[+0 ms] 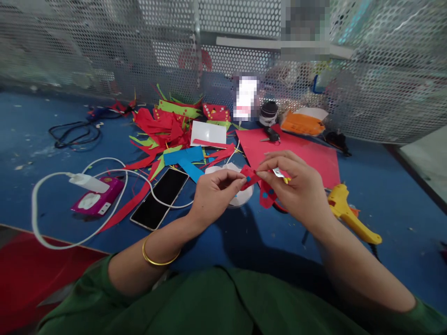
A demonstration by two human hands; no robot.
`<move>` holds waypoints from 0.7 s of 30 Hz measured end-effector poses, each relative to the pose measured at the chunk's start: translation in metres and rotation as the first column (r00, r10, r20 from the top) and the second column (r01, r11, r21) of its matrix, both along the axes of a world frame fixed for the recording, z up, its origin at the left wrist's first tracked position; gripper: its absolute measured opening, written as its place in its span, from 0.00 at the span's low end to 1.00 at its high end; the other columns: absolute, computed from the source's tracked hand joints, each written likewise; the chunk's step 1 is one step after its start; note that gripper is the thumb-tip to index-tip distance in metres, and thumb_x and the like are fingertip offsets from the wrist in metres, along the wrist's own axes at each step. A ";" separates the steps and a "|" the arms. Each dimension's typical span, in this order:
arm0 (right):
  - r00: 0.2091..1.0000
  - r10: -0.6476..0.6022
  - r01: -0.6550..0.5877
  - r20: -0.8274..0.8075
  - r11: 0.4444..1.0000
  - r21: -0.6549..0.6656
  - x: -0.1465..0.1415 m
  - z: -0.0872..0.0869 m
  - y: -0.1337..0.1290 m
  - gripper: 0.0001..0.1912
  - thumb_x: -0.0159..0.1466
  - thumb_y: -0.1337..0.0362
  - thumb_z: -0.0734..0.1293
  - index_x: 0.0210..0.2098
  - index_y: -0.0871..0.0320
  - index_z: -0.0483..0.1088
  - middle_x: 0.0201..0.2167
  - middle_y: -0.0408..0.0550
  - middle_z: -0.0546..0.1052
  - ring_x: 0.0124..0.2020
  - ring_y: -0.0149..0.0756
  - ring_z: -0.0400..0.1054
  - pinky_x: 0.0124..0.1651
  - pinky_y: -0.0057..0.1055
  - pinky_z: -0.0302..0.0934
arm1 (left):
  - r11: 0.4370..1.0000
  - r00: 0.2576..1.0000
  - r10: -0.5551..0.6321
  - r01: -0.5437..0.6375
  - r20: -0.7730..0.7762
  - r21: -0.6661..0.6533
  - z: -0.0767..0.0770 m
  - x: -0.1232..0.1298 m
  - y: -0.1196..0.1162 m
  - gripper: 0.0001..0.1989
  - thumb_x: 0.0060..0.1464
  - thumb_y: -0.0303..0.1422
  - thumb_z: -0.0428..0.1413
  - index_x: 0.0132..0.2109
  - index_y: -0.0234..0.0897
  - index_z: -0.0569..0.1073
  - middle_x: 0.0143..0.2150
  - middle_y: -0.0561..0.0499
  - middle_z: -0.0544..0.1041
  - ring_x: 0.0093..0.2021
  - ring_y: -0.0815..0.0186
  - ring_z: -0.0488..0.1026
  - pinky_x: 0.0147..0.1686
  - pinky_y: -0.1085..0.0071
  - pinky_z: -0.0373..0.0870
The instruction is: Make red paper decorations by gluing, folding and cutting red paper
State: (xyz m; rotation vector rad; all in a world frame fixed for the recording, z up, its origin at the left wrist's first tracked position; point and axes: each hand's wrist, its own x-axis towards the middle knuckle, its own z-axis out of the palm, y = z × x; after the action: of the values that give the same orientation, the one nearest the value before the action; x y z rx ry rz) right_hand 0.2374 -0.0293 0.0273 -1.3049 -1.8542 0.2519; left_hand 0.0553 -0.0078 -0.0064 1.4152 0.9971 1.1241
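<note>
My left hand (218, 188) pinches the left end of a red paper piece (250, 175) that carries a blue dot by the thumb. The fingers of my right hand (296, 186) are closed on the same piece from the other side. Tucked in the right hand is a small metal tool with a yellow part (278, 172); its kind is not clear. Below the right fingers hangs a red paper part with blue dots (267, 196). Behind and under the hands lies a round white object (240, 197), partly covered. A red paper sheet (289, 151) lies beyond my right hand.
Left of centre are a black-screened phone (160, 197), a purple box (101, 204), a white cable (34, 209) and heaped red paper scraps (164, 128). A yellow glue gun (352, 216) lies right. Keys (271, 135) and a lit phone (246, 97) stand near the perforated metal screen (139, 51).
</note>
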 end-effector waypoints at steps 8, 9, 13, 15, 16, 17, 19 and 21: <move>0.991 0.043 -0.061 -0.126 0.988 -0.141 -0.003 -0.005 0.002 0.04 0.62 0.63 0.70 0.30 0.55 0.75 0.42 0.52 0.79 0.51 0.45 0.73 0.54 0.44 0.65 | 1.000 0.999 0.028 -0.027 0.038 -0.011 0.000 0.001 -0.001 0.07 0.52 0.35 0.63 0.34 0.35 0.81 0.29 0.51 0.81 0.29 0.69 0.76 0.27 0.76 0.73; 0.991 0.036 -0.055 -0.132 0.988 -0.143 -0.004 -0.006 0.002 0.05 0.62 0.63 0.70 0.30 0.55 0.75 0.43 0.52 0.79 0.51 0.45 0.73 0.54 0.44 0.65 | 1.000 0.999 0.021 -0.021 0.042 -0.011 0.000 0.001 -0.002 0.07 0.52 0.35 0.63 0.35 0.35 0.81 0.29 0.51 0.81 0.29 0.69 0.76 0.27 0.76 0.74; 0.988 0.016 -0.039 -0.155 0.989 -0.146 -0.007 -0.006 0.002 0.05 0.62 0.65 0.70 0.29 0.55 0.73 0.41 0.51 0.79 0.50 0.44 0.73 0.52 0.43 0.65 | 1.000 0.998 -0.003 0.002 0.068 0.014 0.001 0.002 -0.002 0.06 0.53 0.34 0.63 0.35 0.35 0.81 0.29 0.52 0.82 0.28 0.71 0.76 0.28 0.76 0.74; 0.986 0.021 -0.046 -0.165 0.987 -0.153 -0.008 -0.006 0.001 0.05 0.62 0.65 0.69 0.29 0.55 0.73 0.41 0.51 0.79 0.49 0.43 0.73 0.52 0.42 0.65 | 1.000 0.998 -0.013 0.012 0.068 0.025 0.002 0.002 -0.003 0.05 0.53 0.33 0.63 0.34 0.35 0.81 0.29 0.52 0.82 0.28 0.71 0.76 0.29 0.77 0.73; 0.985 0.026 -0.053 -0.170 0.986 -0.160 -0.008 -0.006 0.001 0.05 0.62 0.64 0.69 0.29 0.55 0.73 0.41 0.50 0.79 0.48 0.43 0.73 0.51 0.41 0.65 | 1.000 0.998 -0.017 0.015 0.063 0.025 0.002 0.001 -0.003 0.05 0.54 0.33 0.63 0.34 0.35 0.81 0.29 0.52 0.82 0.29 0.71 0.77 0.29 0.78 0.73; 0.983 0.030 -0.061 -0.179 0.984 -0.169 -0.008 -0.006 0.001 0.05 0.62 0.64 0.69 0.29 0.55 0.73 0.41 0.50 0.79 0.48 0.42 0.73 0.51 0.40 0.65 | 1.000 0.998 -0.017 0.016 0.056 0.023 0.003 0.001 -0.003 0.05 0.54 0.33 0.63 0.34 0.35 0.81 0.29 0.52 0.82 0.29 0.71 0.77 0.28 0.78 0.72; 0.978 0.033 -0.074 -0.208 0.979 -0.190 -0.009 -0.006 0.001 0.06 0.62 0.64 0.68 0.28 0.54 0.72 0.40 0.49 0.79 0.47 0.42 0.74 0.50 0.39 0.65 | 1.000 0.999 -0.014 0.013 0.037 0.017 0.003 0.001 -0.003 0.06 0.54 0.34 0.63 0.34 0.35 0.81 0.29 0.51 0.82 0.28 0.71 0.76 0.27 0.78 0.70; 0.971 0.028 -0.083 -0.239 0.971 -0.223 -0.008 -0.005 0.001 0.06 0.61 0.64 0.68 0.27 0.54 0.72 0.39 0.49 0.79 0.48 0.42 0.73 0.51 0.39 0.64 | 1.000 1.000 -0.012 0.012 0.022 0.016 0.002 0.000 -0.003 0.07 0.54 0.35 0.63 0.34 0.35 0.81 0.29 0.51 0.82 0.28 0.71 0.76 0.25 0.78 0.69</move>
State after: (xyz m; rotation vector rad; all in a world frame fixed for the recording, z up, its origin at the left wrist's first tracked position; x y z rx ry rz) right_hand 0.2293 -0.0282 0.0225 -1.3155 -1.6975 0.6418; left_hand 0.0553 -0.0104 -0.0043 1.4164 0.9650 1.1389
